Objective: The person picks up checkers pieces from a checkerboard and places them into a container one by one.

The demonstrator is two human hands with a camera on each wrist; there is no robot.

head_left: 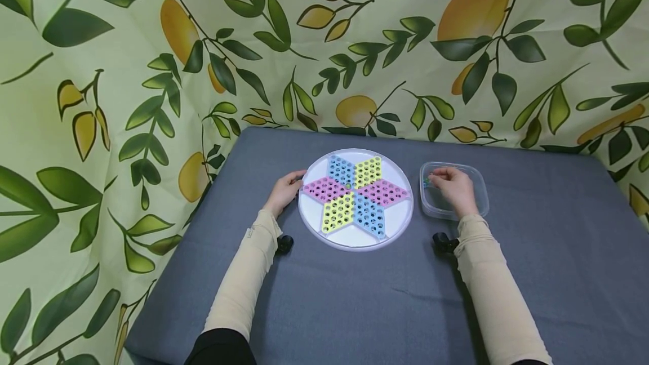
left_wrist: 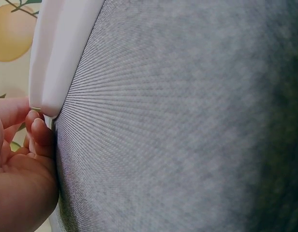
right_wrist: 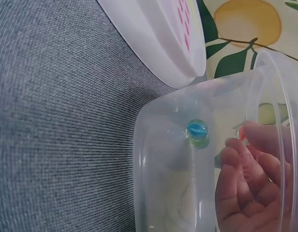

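Observation:
A round white Chinese checkers board [head_left: 355,238] bears a star of blue, yellow and pink hole fields. One small greenish marble [head_left: 348,186] sits near its middle. My left hand [head_left: 285,191] is at the board's left edge, thumb and curled fingertips pinching the rim in the left wrist view. Inside a clear plastic container [head_left: 481,207] to the right, my right hand [head_left: 455,189] pinches a marble with red in it [right_wrist: 242,133] between thumb and fingertips. Below those fingers, a blue marble [right_wrist: 197,129] lies in the container, with a green marble [right_wrist: 201,142] beside it.
A grey cloth covers the table [head_left: 355,308]. Behind and to the left hangs a curtain [head_left: 314,49] printed with leaves and fruit. The container stands just right of the board, a narrow strip of cloth between them.

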